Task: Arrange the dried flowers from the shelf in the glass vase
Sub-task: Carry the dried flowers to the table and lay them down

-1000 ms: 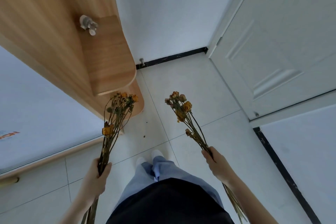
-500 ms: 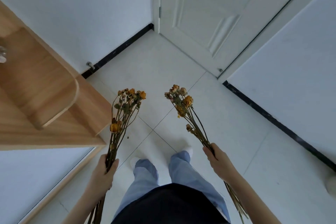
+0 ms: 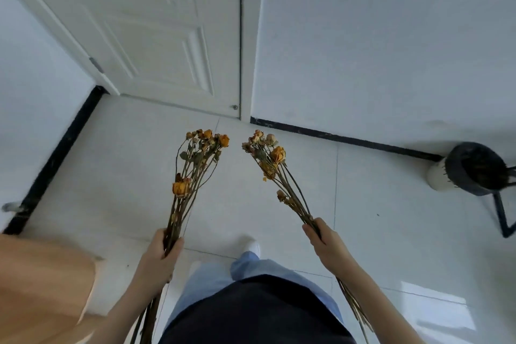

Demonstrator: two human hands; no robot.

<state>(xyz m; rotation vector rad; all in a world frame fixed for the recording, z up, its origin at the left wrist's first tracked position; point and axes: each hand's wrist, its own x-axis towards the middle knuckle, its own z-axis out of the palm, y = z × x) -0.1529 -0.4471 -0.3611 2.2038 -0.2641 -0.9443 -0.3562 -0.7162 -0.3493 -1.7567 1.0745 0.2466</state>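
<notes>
While person stands nr door (image 3: pixel 156 36): L hand (image 3: pixel 160 257) fingers curled round dried-rose bunch (image 3: pixel 195 165); R hand (image 3: pixel 324 243) same w/ 2nd bunch (image 3: pixel 270 159). Risk: brittle heads shed if brushed vs door.

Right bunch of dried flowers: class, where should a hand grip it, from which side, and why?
The right bunch is best gripped mid-stem, below the blooms, where the right hand holds it, fingers wrapping from the side: stems run bundled there, heads spread above.

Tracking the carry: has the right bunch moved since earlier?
Yes: against the door, the right bunch shifted right, from left of it to below its right edge.
</notes>
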